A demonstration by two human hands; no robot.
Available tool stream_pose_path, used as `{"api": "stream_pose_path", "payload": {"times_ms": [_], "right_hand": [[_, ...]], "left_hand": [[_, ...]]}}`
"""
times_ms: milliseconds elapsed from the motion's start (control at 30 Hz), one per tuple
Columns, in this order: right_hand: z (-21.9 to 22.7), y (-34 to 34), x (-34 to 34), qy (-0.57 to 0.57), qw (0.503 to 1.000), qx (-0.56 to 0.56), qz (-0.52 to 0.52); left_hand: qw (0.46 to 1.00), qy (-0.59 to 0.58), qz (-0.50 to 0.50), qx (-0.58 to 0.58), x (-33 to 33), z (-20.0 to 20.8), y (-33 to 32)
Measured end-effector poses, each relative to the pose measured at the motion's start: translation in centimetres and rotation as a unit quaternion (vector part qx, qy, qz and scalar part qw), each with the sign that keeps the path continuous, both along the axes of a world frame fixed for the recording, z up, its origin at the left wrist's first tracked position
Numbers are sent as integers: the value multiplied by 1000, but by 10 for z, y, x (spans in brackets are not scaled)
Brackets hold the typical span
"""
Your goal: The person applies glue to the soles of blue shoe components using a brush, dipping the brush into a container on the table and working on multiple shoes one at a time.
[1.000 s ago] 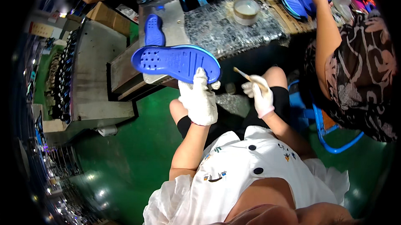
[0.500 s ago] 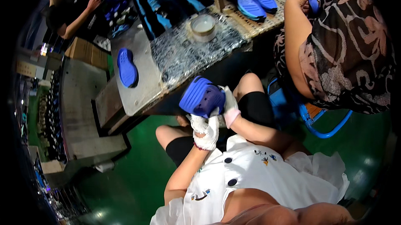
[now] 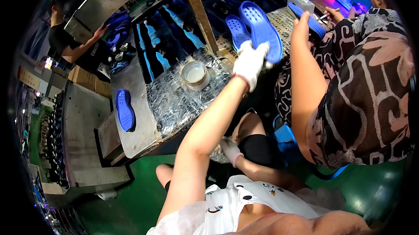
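My left hand, in a white knit glove, reaches out to the far side of the bench. Its fingers grip the lower edge of a blue shoe sole, which stands tilted with its holed side facing me. Just left of it, a second blue sole lies on the cardboard, partly covered by the held one. My right hand, gloved in white with a pinkish cuff, stays low by my lap. Its fingers are not clear, and a greyish patterned patch beside it cannot be made out.
A roll of tape rests on the plastic-wrapped bench top; another blue sole lies left of it. A wooden post rises at the bench's back. At right, a co-worker's hand holds a sole. Another person works at far left.
My hands have parted. The left has moved up and right from my lap to the soles on the cardboard; the right has lowered. The sole bent between my hands no longer shows at my lap.
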State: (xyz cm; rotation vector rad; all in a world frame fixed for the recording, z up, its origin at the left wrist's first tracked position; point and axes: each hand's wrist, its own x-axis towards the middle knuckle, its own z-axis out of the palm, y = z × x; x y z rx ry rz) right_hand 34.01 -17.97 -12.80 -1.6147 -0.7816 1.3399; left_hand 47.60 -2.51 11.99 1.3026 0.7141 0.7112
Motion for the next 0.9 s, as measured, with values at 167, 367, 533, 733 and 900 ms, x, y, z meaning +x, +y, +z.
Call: {"api": "stream_pose_path", "payload": {"times_ms": [167, 367, 533, 733, 900], "right_hand": [[14, 0, 8, 82, 996, -27, 0], [-2, 4, 0, 53, 998, -22, 35], [-49, 6, -17, 30, 995, 65, 66], [-30, 0, -9, 74, 994, 26, 81], [-1, -7, -13, 42, 991, -4, 125]], "left_hand": [[995, 0, 17, 100, -12, -18, -11], [788, 118, 263, 544, -216, -35, 29], [617, 552, 481, 288, -418, -51, 109], [723, 574, 373, 92, -486, -81, 82], [758, 500, 417, 36, -515, -71, 40]]}}
